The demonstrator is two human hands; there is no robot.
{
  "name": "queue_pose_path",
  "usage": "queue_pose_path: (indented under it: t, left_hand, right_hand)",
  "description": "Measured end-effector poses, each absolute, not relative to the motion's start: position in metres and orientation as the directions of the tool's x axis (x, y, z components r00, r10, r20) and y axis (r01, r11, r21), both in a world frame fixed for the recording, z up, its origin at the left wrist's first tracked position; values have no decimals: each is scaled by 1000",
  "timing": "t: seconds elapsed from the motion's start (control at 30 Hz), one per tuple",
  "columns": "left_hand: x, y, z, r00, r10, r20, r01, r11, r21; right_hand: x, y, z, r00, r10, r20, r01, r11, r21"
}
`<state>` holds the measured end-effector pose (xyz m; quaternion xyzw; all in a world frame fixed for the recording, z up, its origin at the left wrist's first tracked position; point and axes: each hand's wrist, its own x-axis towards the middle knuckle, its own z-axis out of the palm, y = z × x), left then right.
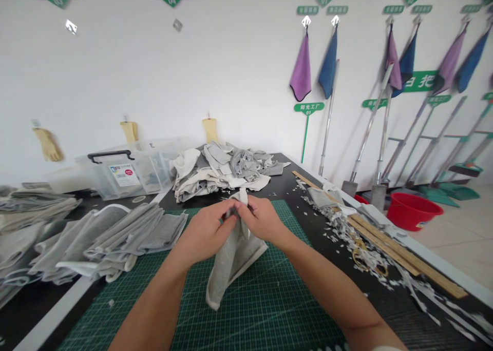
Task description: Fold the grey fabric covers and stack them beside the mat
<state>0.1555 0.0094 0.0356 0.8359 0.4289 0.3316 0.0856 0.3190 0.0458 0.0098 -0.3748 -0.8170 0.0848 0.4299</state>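
A piece of grey fabric [231,261] with pale edges hangs from both my hands over a green cutting mat [200,299]. My left hand [211,225] pinches its upper part from the left, thumb toward the middle. From the right, my right hand [261,216] grips the same upper part, close beside the left. A whitish tip of the cloth sticks up between the fingers. Below, the fabric hangs in loose folds, its lower left corner close to the mat. My fingers cover some of the gripped part.
Folded grey cloths [127,233] lie left, and a heap of fabric pieces [227,166] sits behind the mat. A clear plastic box [127,171] stands back left. Rightward are wooden rulers [408,256], gold-handled scissors [362,253] and white scraps [341,225]. A red bucket [412,210] stands on the floor.
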Motion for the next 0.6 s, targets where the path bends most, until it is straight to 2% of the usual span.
queue_pose_path:
  t: [0.13, 0.27, 0.37, 0.47, 0.6]
  left_hand:
    - [152, 12, 36, 384, 766, 515, 584, -634, 507]
    - [153, 14, 30, 182, 760, 624, 484, -621, 616]
    - [156, 14, 27, 111, 772, 625, 378, -615, 692]
    - [158, 14, 25, 189, 793, 580, 297, -609, 736]
    - [159, 11, 29, 361, 730, 581, 290, -679, 674]
  right_hand:
    - [319, 45, 7, -353, 681, 642, 527, 711, -464]
    - [322, 44, 7, -322, 666, 673, 464, 730, -501]
    - [324, 42, 9, -365, 640, 676, 371, 766, -524]
    - [324, 40, 10, -449, 606, 657, 258, 792, -554]
    - [327, 38, 13, -574, 604, 553, 118, 729, -674]
